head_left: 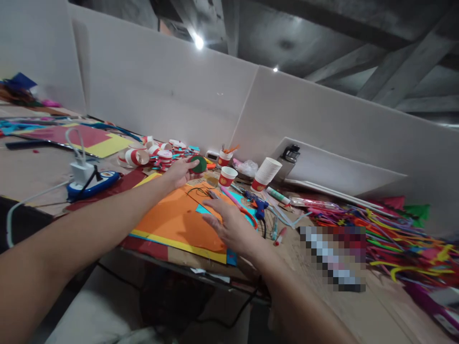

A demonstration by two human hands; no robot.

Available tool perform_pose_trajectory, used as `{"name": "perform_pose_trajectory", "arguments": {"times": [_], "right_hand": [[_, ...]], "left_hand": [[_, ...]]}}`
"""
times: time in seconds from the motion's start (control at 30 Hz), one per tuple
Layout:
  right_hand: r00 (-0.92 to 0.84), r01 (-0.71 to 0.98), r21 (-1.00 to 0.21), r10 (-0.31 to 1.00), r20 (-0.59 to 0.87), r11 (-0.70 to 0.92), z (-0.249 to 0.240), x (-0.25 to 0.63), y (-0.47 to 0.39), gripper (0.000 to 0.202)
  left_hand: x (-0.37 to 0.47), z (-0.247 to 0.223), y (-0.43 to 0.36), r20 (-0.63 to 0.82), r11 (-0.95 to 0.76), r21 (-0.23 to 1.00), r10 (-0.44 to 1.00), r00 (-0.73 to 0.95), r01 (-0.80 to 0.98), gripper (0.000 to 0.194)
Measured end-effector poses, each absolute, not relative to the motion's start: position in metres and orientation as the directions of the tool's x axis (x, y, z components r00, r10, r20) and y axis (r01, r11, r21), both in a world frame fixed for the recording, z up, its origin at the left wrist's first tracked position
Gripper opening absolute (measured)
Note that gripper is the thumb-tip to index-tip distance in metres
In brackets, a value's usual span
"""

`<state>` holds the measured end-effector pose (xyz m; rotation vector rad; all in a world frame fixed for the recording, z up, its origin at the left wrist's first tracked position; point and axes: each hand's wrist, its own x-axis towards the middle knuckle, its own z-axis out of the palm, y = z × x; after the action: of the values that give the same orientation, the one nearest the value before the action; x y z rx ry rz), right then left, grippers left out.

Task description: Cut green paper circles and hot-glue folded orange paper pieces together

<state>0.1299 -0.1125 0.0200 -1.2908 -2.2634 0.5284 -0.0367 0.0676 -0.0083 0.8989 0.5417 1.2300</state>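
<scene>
A power strip point(91, 190) lies left, then paper cups point(137, 157) sit beside your left hand point(180, 172), which pinches a green disc point(198, 165) past the orange paper point(175, 220). Your right hand point(233, 227), blurred but seemingly open, is over that paper; a glue gun point(261, 205) and pipe cleaners point(390, 239) clutter its right.

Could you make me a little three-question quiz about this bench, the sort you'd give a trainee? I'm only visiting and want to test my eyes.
1. What is in the grip of the left hand?
2. True or false: the right hand is holding a cup.
3. Which of these is to the right of both hands? A, the white plug; B, the stack of cups; C, the cups lying on their sides.

Key:
1. A green disc.
2. False; its fingers are spread over the orange sheet.
3. B.
</scene>
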Motion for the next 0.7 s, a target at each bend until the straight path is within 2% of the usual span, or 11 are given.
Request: {"name": "perform_pose_trajectory", "arguments": {"times": [0.07, 0.13, 0.2, 0.27, 0.33, 0.37, 0.4, 0.43, 0.5, 0.6, 0.7], "right_hand": [[-0.401, 0.806, -0.412, 0.904, 0.149, 0.425, 0.008, 0.127, -0.108, 0.036], [-0.429, 0.832, -0.367, 0.902, 0.05, 0.416, 0.005, 0.122, -0.113, 0.04], [-0.534, 0.761, -0.439, 0.846, -0.006, 0.477, 0.01, 0.116, -0.123, 0.041], [-0.669, 0.614, -0.595, 0.742, -0.043, 0.518, 0.02, 0.111, -0.129, 0.039], [-0.679, 0.541, -0.67, 0.734, 0.008, 0.508, 0.026, 0.109, -0.122, 0.037], [-0.607, 0.579, -0.636, 0.791, 0.081, 0.509, 0.027, 0.109, -0.114, 0.036], [-0.496, 0.662, -0.548, 0.847, 0.191, 0.511, 0.026, 0.11, -0.103, 0.035], [-0.407, 0.755, -0.436, 0.871, 0.274, 0.49, 0.023, 0.111, -0.09, 0.033], [-0.323, 0.901, -0.184, 0.891, 0.32, 0.393, 0.014, 0.112, -0.062, 0.027], [-0.242, 0.947, -0.12, 0.905, 0.35, 0.299, -0.001, 0.108, -0.026, 0.028], [-0.248, 0.945, -0.115, 0.902, 0.354, 0.305, -0.009, 0.099, -0.007, 0.013]], "left_hand": [[-0.038, -0.009, 0.068, 0.094, 0.076, 0.818, 0.96, 0.263, -0.57, 0.01], [-0.038, -0.01, 0.07, 0.082, 0.079, 0.821, 0.964, 0.255, -0.565, 0.009], [-0.038, -0.011, 0.071, 0.08, 0.074, 0.827, 0.966, 0.248, -0.557, 0.008], [-0.038, -0.011, 0.072, 0.074, 0.069, 0.832, 0.97, 0.233, -0.551, 0.01], [-0.038, -0.011, 0.072, 0.065, 0.068, 0.832, 0.974, 0.219, -0.55, 0.012], [-0.038, -0.011, 0.073, 0.064, 0.067, 0.831, 0.975, 0.215, -0.552, 0.012], [-0.038, -0.011, 0.073, 0.067, 0.064, 0.83, 0.975, 0.212, -0.555, 0.011], [-0.039, -0.011, 0.073, 0.072, 0.06, 0.828, 0.975, 0.211, -0.558, 0.011], [-0.04, -0.01, 0.073, 0.079, 0.049, 0.826, 0.976, 0.202, -0.561, 0.009], [-0.041, -0.009, 0.074, 0.085, 0.032, 0.825, 0.98, 0.181, -0.564, 0.007], [-0.042, -0.009, 0.076, 0.087, 0.014, 0.824, 0.985, 0.15, -0.567, 0.007]]}}
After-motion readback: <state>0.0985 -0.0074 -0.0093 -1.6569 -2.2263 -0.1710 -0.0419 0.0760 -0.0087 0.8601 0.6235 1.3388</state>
